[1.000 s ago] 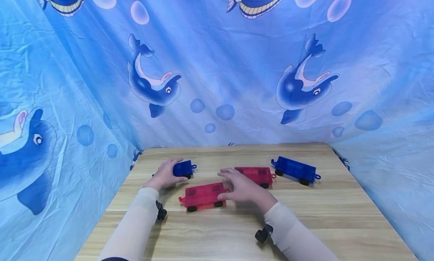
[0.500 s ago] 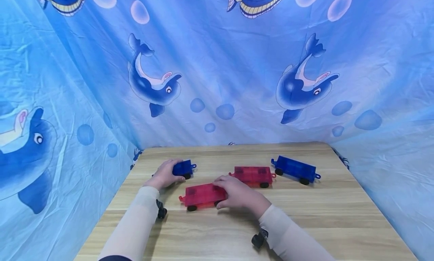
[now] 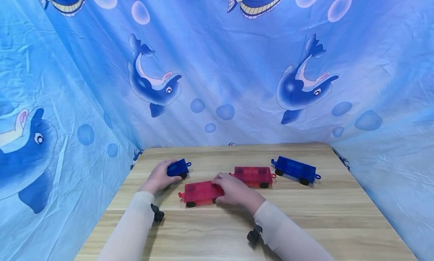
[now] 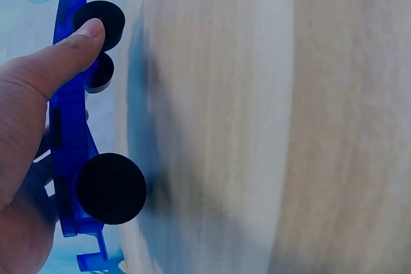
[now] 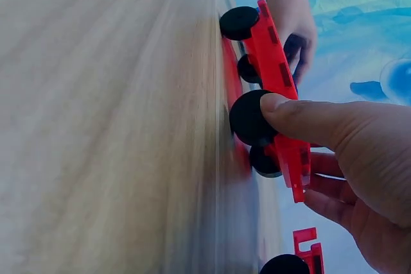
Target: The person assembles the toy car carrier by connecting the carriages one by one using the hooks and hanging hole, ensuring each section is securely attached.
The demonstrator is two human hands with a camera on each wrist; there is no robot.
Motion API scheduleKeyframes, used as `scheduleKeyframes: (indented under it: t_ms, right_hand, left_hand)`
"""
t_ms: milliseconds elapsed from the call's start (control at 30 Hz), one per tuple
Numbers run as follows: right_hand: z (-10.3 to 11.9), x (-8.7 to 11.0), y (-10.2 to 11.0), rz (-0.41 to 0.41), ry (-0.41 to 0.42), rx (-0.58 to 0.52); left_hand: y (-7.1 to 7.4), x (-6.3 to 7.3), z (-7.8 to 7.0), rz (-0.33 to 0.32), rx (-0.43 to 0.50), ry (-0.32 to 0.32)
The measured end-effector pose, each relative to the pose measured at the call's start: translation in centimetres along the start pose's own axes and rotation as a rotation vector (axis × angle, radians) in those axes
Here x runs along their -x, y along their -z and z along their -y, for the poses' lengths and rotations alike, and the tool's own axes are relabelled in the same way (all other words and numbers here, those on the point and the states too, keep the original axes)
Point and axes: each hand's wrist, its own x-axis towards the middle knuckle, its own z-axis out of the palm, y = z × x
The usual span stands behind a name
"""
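Observation:
My left hand [image 3: 161, 177] grips a blue toy train car [image 3: 177, 168] at the left of the table. In the left wrist view its thumb presses a black wheel [image 4: 103, 24], and a small hook [image 4: 95, 261] sticks out at one end. Nearer the middle, my right hand [image 3: 235, 192] holds the right end of a red translucent train car [image 3: 200, 192]. The right wrist view shows that thumb on a wheel [image 5: 253, 118] and the other fingers on the far side. Whether either car's wheels touch the table, I cannot tell.
A second red car [image 3: 252, 175] stands just behind my right hand. Farther right is another blue car [image 3: 295, 169], set at an angle. The wooden table [image 3: 203, 234] ends at a blue curtain [image 3: 217, 72] printed with dolphins.
My right hand has moved left and taken hold of the nearer red car, which has shifted slightly back. My left hand and its blue car have moved a little left. The other cars stay put.

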Motion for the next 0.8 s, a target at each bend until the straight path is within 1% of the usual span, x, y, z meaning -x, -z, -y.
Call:
scheduleKeyframes:
  t_ms: [167, 300, 467, 667, 800]
  right_hand:
    - [0.0, -0.5, 0.2, 0.017, -0.037, -0.034]
    - [0.1, -0.9, 0.5, 0.019, -0.052, -0.055]
    - [0.2, -1.4, 0.8, 0.025, -0.072, -0.069]
    - [0.1, -2.0, 0.9, 0.047, -0.105, -0.065]
    - [0.0, -2.4, 0.8, 0.045, -0.109, -0.051]
  left_hand:
    - [0.3, 1.0, 0.5, -0.051, 0.001, 0.013]
    - [0.6, 1.8, 0.8, -0.085, 0.032, 0.037]
    - [1.0, 2.5, 0.4, -0.126, 0.068, 0.049]
    - [1.0, 3.2, -0.1, -0.203, 0.100, 0.068]
    - [0.8, 3.4, -0.2, -0.246, 0.129, 0.072]
